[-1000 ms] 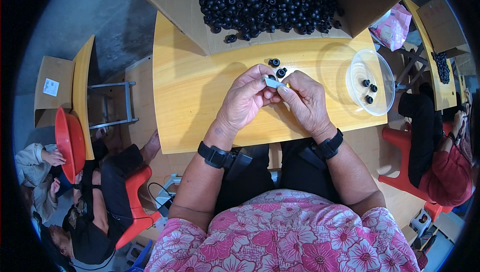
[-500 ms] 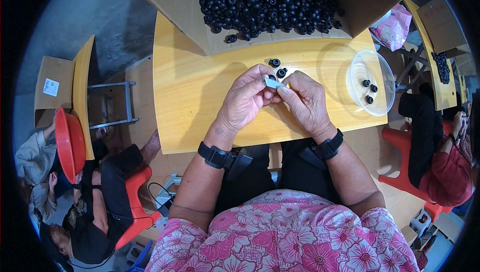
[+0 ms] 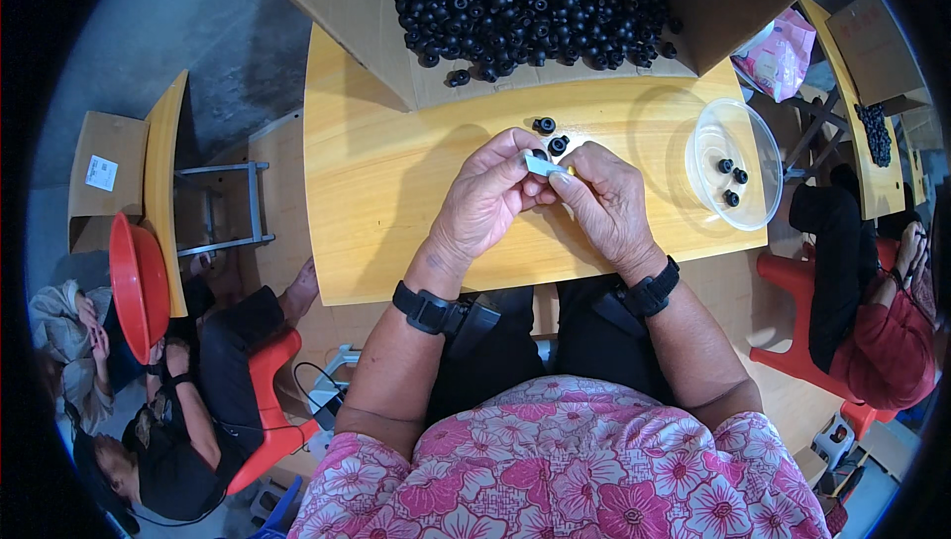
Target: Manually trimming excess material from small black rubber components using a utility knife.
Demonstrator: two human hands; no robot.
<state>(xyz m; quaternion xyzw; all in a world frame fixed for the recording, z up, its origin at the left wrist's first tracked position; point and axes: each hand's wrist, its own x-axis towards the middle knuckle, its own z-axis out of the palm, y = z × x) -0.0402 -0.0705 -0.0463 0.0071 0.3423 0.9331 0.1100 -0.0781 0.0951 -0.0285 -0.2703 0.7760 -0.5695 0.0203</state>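
Observation:
Over the table, my left hand (image 3: 480, 202) is closed, with its thumb and fingers pinching a small black plastic part (image 3: 539, 155), mostly hidden. My right hand (image 3: 614, 207) grips a short knife; its flat silver blade (image 3: 544, 165) lies across the part by my left thumb, and a bit of yellow shows at the grip. Just beyond my fingers, two round black plastic parts, one farther back (image 3: 544, 125) and one nearer (image 3: 558, 146), rest on the wooden table (image 3: 396, 242). A clear plastic tub (image 3: 768, 177) at the right holds several black parts.
At the table's far side, an open cardboard box (image 3: 446, 91) spills a large heap of black parts (image 3: 535, 4). People sit on red stools at both sides. A red basin (image 3: 139, 276) is at the left, beside another table. A pink bag (image 3: 783, 55) is beyond the tub.
My hands and the knife stay almost in place over the table. At the left, the seated people's arms and hands have shifted slightly.

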